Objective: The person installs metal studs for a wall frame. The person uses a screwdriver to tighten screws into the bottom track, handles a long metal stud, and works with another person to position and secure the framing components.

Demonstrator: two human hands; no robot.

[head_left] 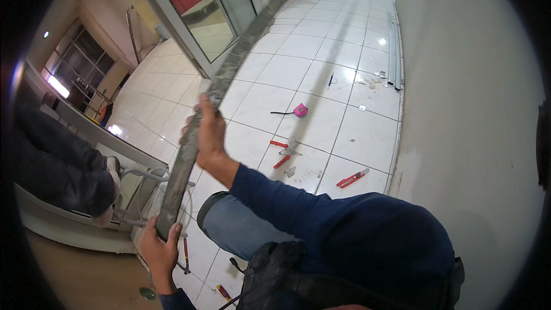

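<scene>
A long, straight grey bar (182,181), stained and scuffed, slants from the lower left up toward the top of the view. Its kind is not clear, though it looks like a straightedge or batten. My left hand (159,252) closes round its lower end. Farther up, my right hand (211,135) grips the same bar, thumb side up. Beyond my right hand, the bar passes in front of the aluminium frame of a glass door (212,28). On the tiles right of the bar lie red-handled snips (282,161), spread apart, and a pink tape measure (300,110).
A red utility knife (352,178), a blue pen (330,82) and scraps lie on the white tiled floor (270,74). Metal channels (394,57) rest along the right wall (459,109). Another person's dark-trousered legs (63,166) are at left. A screwdriver (224,293) lies near my knee.
</scene>
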